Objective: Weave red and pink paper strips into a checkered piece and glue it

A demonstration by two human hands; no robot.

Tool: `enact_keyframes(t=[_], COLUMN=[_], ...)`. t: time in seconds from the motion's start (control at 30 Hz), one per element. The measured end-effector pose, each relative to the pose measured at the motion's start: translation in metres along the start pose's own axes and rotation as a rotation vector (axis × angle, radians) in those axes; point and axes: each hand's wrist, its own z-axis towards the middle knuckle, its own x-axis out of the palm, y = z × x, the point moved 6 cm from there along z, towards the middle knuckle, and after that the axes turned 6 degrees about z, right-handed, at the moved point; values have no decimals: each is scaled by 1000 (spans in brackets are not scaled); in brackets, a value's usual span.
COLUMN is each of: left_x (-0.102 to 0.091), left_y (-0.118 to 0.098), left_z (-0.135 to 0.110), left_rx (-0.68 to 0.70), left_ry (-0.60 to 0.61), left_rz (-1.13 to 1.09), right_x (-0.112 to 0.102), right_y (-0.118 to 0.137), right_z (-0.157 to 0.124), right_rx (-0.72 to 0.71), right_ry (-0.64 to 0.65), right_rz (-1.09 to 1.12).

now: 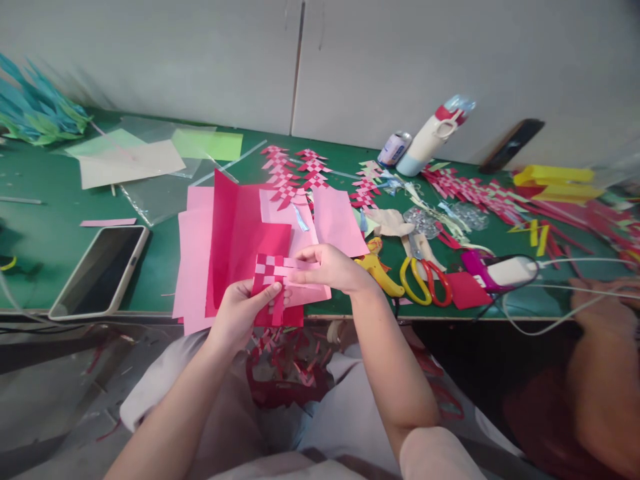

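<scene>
My left hand [239, 312] grips the lower left of a red and pink woven paper piece [274, 275], thumb pressed on its checkered face. My right hand [327, 267] pinches the pink strips sticking out on the piece's right side. I hold the piece just above the front edge of the green table [45, 220]. Behind it lie stacked pink and red paper sheets [225, 233]. Paper scraps [285, 360] lie in my lap below.
A phone [100, 270] lies at front left. Finished woven pieces [293, 173] sit mid-table. Scissors [425, 280], a glue gun [493, 272] with cable, a bottle [430, 137] and red strips [480, 193] crowd the right. Another person's arm [605, 347] is at far right.
</scene>
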Motion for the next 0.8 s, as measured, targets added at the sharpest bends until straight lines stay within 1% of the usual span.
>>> enact_keyframes(t=[0.07, 0.13, 0.3, 0.4, 0.47, 0.53, 0.63, 0.7, 0.8], left_x=[0, -1, 1, 2, 2, 3, 2, 2, 2], left_y=[0, 1, 1, -1, -2, -2, 0, 1, 2], left_z=[0, -1, -2, -2, -3, -4, -5, -5, -4], left_rx=[17, 21, -7, -8, -4, -6, -15, -11, 5], left_ry=[3, 7, 20, 9, 12, 21, 29, 33, 41], left_rz=[24, 33, 8, -22, -31, -23, 9, 37, 69], right_x=[3, 3, 1, 0, 0, -1, -3, -7, -12], right_y=[-4, -6, -1, 3, 5, 6, 7, 7, 4], right_z=[-1, -1, 0, 0, -1, -3, -3, -3, -1], right_rx=[55, 70, -26, -49, -45, -49, -90, -119, -133], right_ry=[40, 22, -88, -130, -114, -66, -2, -24, -106], right_rz=[11, -13, -56, -69, -93, -103, -15, 53, 76])
